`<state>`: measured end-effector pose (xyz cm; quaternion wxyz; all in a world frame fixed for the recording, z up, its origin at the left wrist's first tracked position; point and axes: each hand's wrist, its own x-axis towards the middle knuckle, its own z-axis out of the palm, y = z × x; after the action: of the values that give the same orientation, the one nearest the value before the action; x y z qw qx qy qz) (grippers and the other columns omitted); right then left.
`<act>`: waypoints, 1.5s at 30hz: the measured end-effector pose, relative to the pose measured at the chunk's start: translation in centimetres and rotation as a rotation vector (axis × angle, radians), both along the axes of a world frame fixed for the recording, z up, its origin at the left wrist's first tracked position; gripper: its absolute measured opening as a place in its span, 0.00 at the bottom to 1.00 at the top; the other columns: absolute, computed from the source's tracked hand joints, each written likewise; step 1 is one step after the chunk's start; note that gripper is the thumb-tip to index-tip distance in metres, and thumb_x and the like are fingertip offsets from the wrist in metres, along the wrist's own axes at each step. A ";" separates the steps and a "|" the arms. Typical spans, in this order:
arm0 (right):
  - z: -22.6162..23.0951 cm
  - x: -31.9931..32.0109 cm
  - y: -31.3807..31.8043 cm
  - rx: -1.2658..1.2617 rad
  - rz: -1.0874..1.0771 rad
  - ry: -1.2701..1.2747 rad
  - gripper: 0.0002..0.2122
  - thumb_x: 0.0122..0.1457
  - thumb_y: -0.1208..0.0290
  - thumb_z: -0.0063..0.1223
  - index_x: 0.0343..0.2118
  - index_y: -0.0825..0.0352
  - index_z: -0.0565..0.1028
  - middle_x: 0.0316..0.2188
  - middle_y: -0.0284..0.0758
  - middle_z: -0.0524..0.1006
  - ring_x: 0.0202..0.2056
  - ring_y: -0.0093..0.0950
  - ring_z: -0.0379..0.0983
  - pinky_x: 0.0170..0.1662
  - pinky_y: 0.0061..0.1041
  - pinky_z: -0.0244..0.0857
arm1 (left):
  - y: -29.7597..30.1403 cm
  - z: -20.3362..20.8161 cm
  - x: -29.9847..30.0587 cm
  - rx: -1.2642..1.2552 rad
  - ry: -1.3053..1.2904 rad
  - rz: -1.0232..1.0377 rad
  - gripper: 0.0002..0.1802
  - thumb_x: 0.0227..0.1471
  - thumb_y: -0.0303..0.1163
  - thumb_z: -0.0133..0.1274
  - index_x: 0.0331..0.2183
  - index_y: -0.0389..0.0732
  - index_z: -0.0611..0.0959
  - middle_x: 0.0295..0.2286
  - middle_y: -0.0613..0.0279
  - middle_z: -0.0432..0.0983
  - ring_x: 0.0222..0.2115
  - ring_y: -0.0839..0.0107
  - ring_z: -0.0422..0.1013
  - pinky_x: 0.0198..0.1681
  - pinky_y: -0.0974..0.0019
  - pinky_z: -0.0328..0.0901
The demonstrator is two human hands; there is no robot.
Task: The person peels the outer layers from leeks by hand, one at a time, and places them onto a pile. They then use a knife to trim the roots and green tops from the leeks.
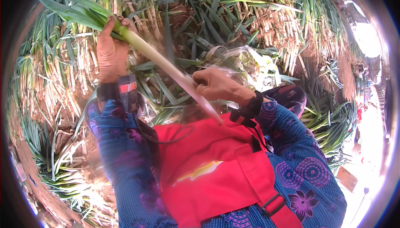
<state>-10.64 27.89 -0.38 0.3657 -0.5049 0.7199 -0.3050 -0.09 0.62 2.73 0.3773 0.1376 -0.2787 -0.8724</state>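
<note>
Bundles of green onions [287, 32] are ringing the scene from eight o'clock, over twelve, round to four, leaves showing deep green, stalks showing pale. A person, viewed from above, is wearing patterned blue sleeves [310, 171], one stretching along eight o'clock, the other along four. A red apron [229, 182] is filling six o'clock. A loose heap of pale peelings [260, 63] is lying toward two o'clock, beyond the hands.

Across the middle, one thick onion stalk [166, 67] is being held up. The step in hand is seemingly cleaning: outer skin is probably being stripped from the white shaft. The next move would be calling for a steady hold at the neck while fingers are drawing loose skin along the shaft. Its straight long axis is running from ten o'clock to four; the leafy green tops are pointing to ten, and the white end is pointing to four, finishing by the apron's upper edge.

The left hand [112, 48], at ten o'clock, is wrapping snugly around the green neck. The right hand [221, 85], just off centre toward two, is curling nearly closed, fingertips resting by the shaft; whether they are pinching skin is staying unclear. A dark buckle [273, 203] is fastening the apron strap at five o'clock.
</note>
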 end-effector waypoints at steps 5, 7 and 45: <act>-0.3 -0.1 1.5 0.098 -0.259 -0.576 0.07 0.49 0.72 0.48 0.29 0.70 0.73 0.21 0.29 0.71 0.22 0.18 0.66 0.25 0.19 0.61 | -1.2 0.4 0.4 -0.040 0.194 -0.164 0.06 0.56 0.26 0.46 0.37 0.38 0.69 0.28 0.59 0.65 0.30 0.68 0.63 0.34 0.63 0.60; 0.0 -0.1 1.7 0.125 -0.289 -0.693 0.05 0.51 0.73 0.47 0.29 0.68 0.72 0.24 0.25 0.70 0.24 0.14 0.66 0.26 0.16 0.61 | -1.5 0.3 0.8 -0.055 0.230 -0.214 0.08 0.56 0.27 0.45 0.39 0.37 0.70 0.30 0.59 0.64 0.30 0.68 0.61 0.35 0.63 0.60; -2.9 -6.9 6.1 -0.131 -0.430 -0.876 0.17 0.58 0.66 0.48 0.49 0.67 0.70 0.41 0.36 0.76 0.44 0.28 0.73 0.43 0.27 0.70 | -5.7 0.5 5.7 -0.068 0.150 0.144 0.11 0.52 0.26 0.49 0.38 0.38 0.66 0.27 0.57 0.64 0.26 0.68 0.63 0.31 0.65 0.60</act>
<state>-17.49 33.96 -3.25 0.5302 -0.1911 0.5658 -0.6018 5.65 -5.08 3.23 0.4634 0.0786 -0.2683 -0.8409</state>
